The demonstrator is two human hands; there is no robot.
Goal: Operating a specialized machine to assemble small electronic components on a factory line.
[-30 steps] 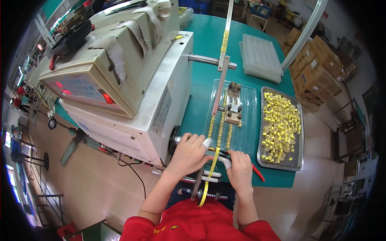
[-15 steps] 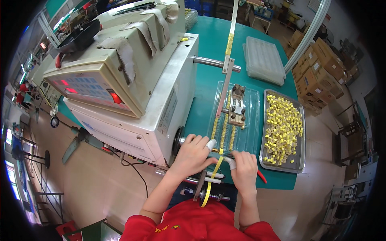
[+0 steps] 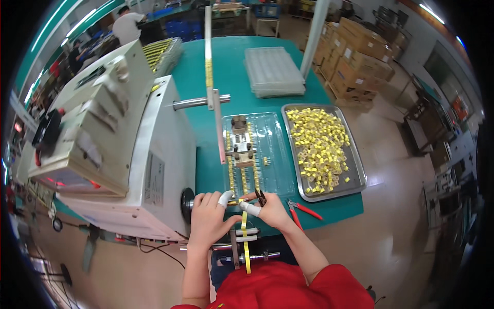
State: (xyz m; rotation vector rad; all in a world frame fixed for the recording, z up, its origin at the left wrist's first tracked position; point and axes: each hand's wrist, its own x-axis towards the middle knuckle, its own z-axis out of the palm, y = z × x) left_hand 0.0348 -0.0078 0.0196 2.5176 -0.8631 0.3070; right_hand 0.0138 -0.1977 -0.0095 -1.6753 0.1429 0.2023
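My left hand [image 3: 208, 219] lies over the winding machine's spindle, its taped index fingertip by a small yellow bobbin [image 3: 241, 201]. Its thumb points away from the fingers, towards a yellow tape strip [image 3: 245, 242]. My right hand [image 3: 274, 211], with a white-wrapped finger, is closed around a small dark-handled tool [image 3: 261, 197] of a kind I cannot make out. Its fingertips meet the bobbin from the right. The strip runs down past white rollers [image 3: 246, 238] towards my lap. Red-handled cutters [image 3: 307, 210] lie on the table right of my right hand.
The boxy winding machine [image 3: 167, 139] stands at left. Behind my hands, a metal clamp fixture [image 3: 241, 147] sits above a clear tray [image 3: 275, 154] with rows of bobbins. A metal tray [image 3: 360, 180] of loose yellow pieces is at right. Stacked clear trays [image 3: 272, 69] stand farther back.
The view has turned, so the table sits farther left. My right hand has come closer to my left, and the dark tool in it now shows upright. The red-handled cutters are more fully visible.
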